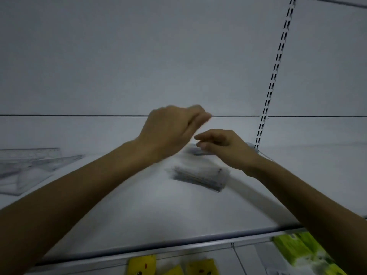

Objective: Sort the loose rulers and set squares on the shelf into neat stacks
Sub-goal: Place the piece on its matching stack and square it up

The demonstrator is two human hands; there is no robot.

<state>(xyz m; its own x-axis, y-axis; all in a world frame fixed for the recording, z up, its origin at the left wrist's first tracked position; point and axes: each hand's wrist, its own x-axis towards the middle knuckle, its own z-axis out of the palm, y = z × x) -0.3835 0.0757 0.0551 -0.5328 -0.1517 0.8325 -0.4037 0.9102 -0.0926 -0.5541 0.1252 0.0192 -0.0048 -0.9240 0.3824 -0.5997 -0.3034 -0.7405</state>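
Note:
A stack of clear rulers (201, 176) lies on the white shelf (158, 211), right of centre. Another small clear piece (195, 150) lies behind it, partly under my hands. Clear set squares (29, 171) and a ruler (33, 151) lie loose at the far left of the shelf. My left hand (170, 130) hovers above the back of the shelf, fingers curled, blurred; whether it holds anything I cannot tell. My right hand (222, 147) sits just right of it, fingers loosely bent over the small clear piece, nothing visibly gripped.
A slotted upright rail (276, 72) runs up the white back wall at the right. The shelf's metal front edge (178, 249) crosses the bottom. Below it lie yellow items (141, 264) and green packets (303, 253) on a lower shelf.

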